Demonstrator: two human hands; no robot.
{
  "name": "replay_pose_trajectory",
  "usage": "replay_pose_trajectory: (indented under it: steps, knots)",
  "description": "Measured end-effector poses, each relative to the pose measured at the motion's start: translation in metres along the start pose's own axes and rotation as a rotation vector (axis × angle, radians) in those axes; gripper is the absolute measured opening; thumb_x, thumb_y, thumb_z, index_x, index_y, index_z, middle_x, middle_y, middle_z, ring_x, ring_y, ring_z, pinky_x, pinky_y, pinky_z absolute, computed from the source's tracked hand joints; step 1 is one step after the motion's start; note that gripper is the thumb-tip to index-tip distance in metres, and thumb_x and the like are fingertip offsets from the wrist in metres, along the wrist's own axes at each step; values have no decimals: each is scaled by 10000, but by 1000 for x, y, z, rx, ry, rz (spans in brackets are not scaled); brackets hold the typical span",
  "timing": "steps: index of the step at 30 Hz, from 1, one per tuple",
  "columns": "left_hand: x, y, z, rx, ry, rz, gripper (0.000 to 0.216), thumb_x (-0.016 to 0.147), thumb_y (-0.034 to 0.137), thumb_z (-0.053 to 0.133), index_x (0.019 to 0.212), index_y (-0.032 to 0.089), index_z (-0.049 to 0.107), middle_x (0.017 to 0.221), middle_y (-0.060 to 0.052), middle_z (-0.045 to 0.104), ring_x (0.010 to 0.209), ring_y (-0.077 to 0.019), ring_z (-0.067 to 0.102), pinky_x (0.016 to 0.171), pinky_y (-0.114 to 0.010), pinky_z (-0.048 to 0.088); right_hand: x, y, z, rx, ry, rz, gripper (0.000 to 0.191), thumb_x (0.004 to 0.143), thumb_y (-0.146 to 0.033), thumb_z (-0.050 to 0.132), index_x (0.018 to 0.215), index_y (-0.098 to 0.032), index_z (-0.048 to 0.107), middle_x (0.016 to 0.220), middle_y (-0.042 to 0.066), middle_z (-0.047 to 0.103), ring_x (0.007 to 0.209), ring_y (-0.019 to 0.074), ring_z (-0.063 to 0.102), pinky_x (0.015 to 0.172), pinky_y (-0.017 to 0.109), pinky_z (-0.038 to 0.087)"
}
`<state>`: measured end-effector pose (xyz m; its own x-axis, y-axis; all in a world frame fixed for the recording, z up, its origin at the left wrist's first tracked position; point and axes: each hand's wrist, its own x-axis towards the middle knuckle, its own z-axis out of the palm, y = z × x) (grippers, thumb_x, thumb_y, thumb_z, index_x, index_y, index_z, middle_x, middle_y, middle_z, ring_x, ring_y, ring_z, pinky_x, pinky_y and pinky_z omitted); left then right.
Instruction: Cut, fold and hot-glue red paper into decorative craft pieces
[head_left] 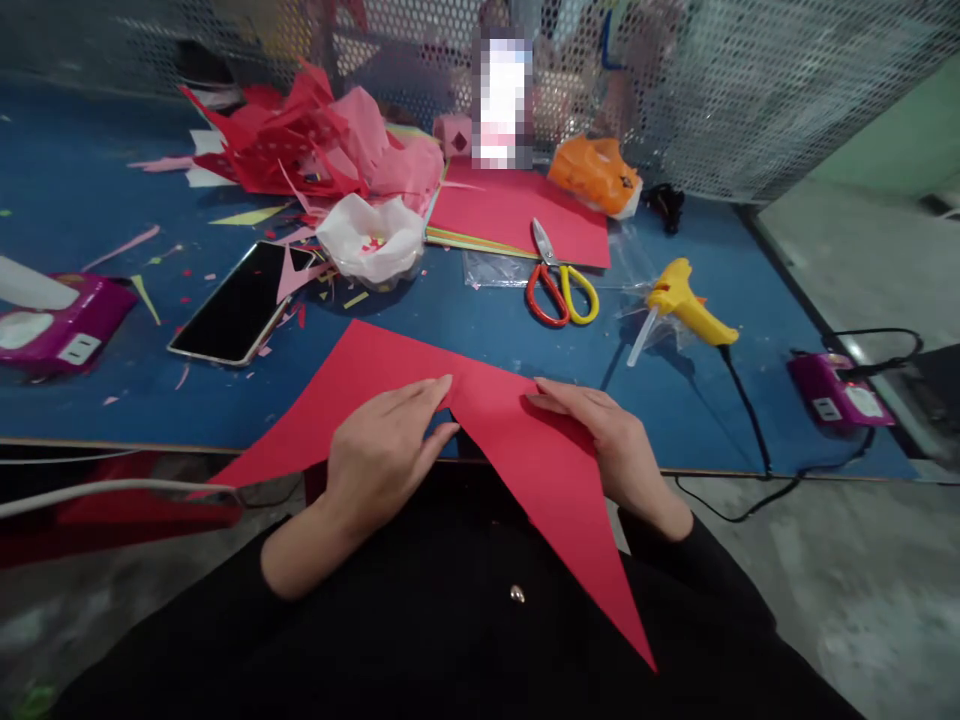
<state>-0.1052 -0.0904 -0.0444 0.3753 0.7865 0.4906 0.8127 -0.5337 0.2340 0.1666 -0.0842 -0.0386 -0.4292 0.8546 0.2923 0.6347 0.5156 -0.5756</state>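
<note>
A large red paper sheet (532, 440) with a deep notch on its near side lies partly on the blue table and hangs over the front edge in two points. Beside the notch, my left hand (386, 440) is closed on the sheet, fingers on top and thumb near the notch edge. My right hand (604, 430) holds the sheet's right side, its fingers together on the paper and its thumb hard to make out. Beyond them lie scissors (551, 275) with one red and one yellow handle. A yellow glue gun (690, 303) rests to the right.
Red and pink paper pieces (300, 140) heap at the back left. A white-lined bowl (373, 240) holds scraps, beside a dark phone (240, 305). Red sheets (525, 210) are stacked at the back, near an orange packet (596, 175). Purple power sockets (840, 390) stand right, with cables (746, 410).
</note>
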Motion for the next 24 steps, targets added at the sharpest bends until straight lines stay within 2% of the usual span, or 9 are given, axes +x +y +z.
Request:
replay_pose_trajectory:
  steps: [4,9,14,20,24]
  knots:
    - [-11,-7,-4,-74,22,-159,422,925,375,670,1298,183,626,1130,-112,775,1073,-278,725,924,-380,550,-2,-4,-2,36,42,97,423,885,-191,652,1298,-285,653,1248,38,743,1174,249,676,990,445,532]
    - [-1,-5,-4,-117,8,-76,171,941,258,635,1093,258,712,1133,-60,776,1087,-269,714,1027,-447,490,-1,-6,-4,188,45,231,392,917,-294,627,1309,-279,645,1158,41,778,1191,264,675,1021,481,516]
    - [10,0,-6,-187,-33,-141,106,943,251,630,919,268,732,1054,-33,781,1047,-257,703,931,-432,502,-4,-3,1,220,113,316,396,908,-262,631,1304,-276,647,1079,26,798,1144,255,703,1026,474,523]
    - [15,1,-5,-182,-45,-221,83,909,243,677,848,240,733,981,-31,771,972,-253,685,840,-406,499,5,-5,7,-63,290,327,183,883,-316,702,1053,-270,752,1002,23,793,918,252,747,813,393,586]
    - [17,0,-6,-194,-68,-244,34,877,237,717,847,229,731,978,-33,762,971,-256,676,834,-401,492,14,-4,4,-137,267,334,224,884,-361,711,1075,-244,726,900,18,772,800,218,722,729,331,565]
